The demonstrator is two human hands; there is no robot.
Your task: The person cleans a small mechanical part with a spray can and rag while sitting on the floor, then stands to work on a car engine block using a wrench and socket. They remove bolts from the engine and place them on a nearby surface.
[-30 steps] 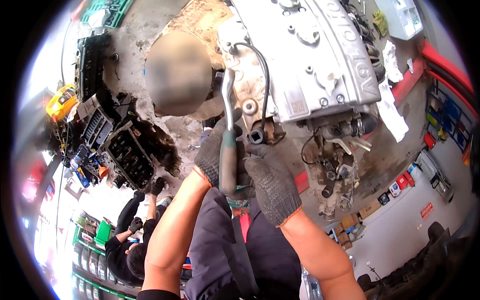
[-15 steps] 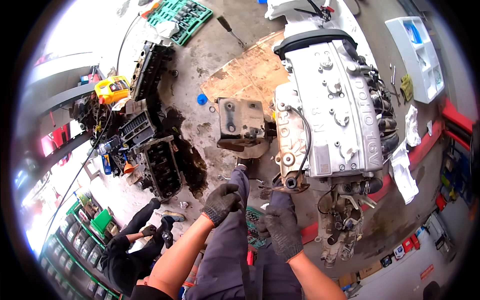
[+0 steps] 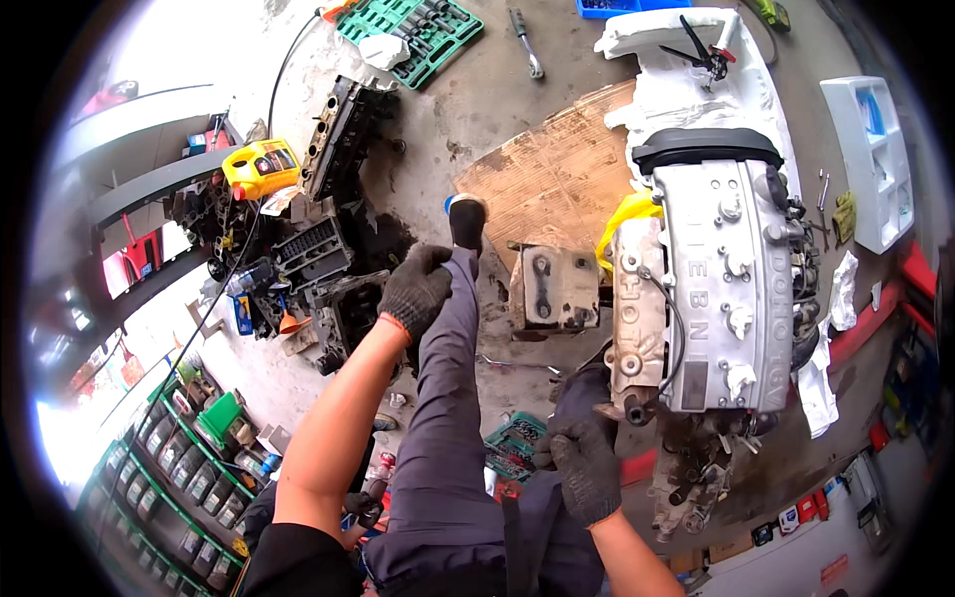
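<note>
My left hand (image 3: 416, 289), in a dark grey knit glove, hangs over my forward leg with its fingers curled and nothing visible in them. My right hand (image 3: 587, 468), gloved alike, is closed in a loose fist above my right thigh, near the lower end of the engine. That engine (image 3: 711, 289) has a silver valve cover and a rusty heat shield (image 3: 639, 308) on its left. A stained metal box-shaped part (image 3: 559, 289) stands on the floor between my left leg and the engine. My left shoe (image 3: 466, 221) is by the edge of a flattened cardboard sheet (image 3: 547, 159).
Greasy engine blocks (image 3: 348, 313) and a cylinder head (image 3: 338, 134) lie left, near a yellow jug (image 3: 261, 169). Ahead are a green socket set (image 3: 438, 40) and a ratchet (image 3: 525, 45). Another tool case (image 3: 515, 448) sits between my legs. A co-worker's gloved hand (image 3: 366, 507) shows beside my left arm.
My left foot has stepped forward to the cardboard's edge, and my left hand has swung forward. The view has shifted, so the engine appears farther right. My arm now hides most of the co-worker.
</note>
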